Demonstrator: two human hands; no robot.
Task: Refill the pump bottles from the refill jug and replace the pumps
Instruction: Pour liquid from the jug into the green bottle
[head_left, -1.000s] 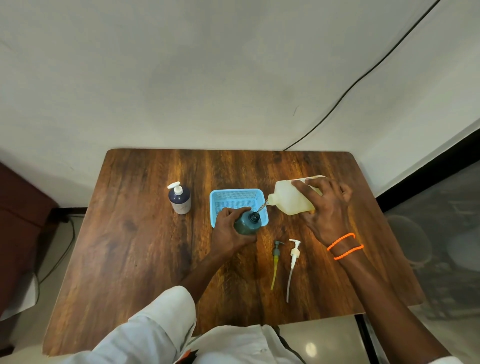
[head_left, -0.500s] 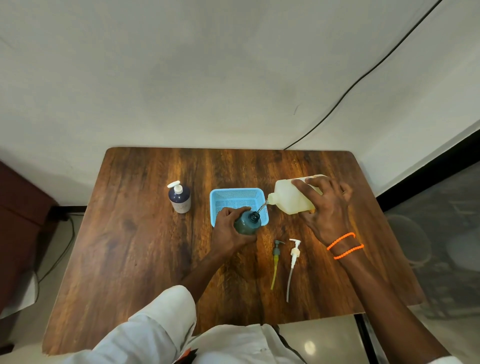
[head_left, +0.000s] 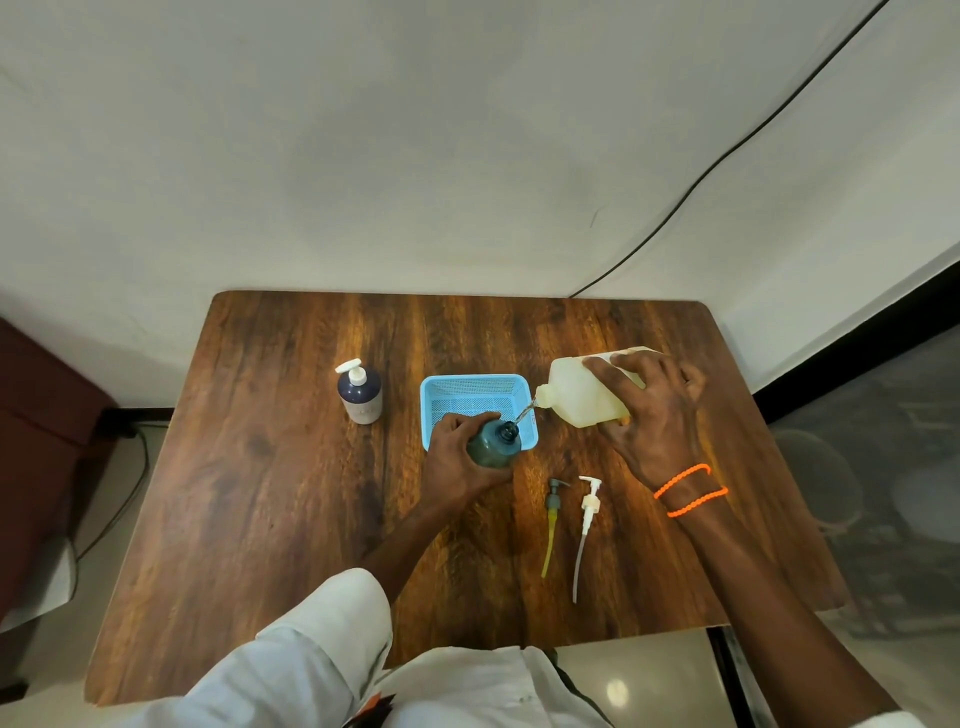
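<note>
Right hand (head_left: 654, 415) grips tilted refill jug (head_left: 582, 397), left hand (head_left: 457, 457) grips green bottle (head_left: 491, 447); narrow neck, overtilt risks spill on counter (head_left: 291, 493).

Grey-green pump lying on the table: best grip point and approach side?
Judging by its pose, grip the grey-green pump by its collar, just below the head, pinching across it from above. It lies flat, head toward the blue basket, its thin yellow tube trailing nearer the person; the white pump lies apart on its right, so a slim pinch should fit.

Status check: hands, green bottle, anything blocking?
Left hand grips green bottle; right hand tips refill jug, stream entering neck. Two pumps off. Nothing blocking.
</note>
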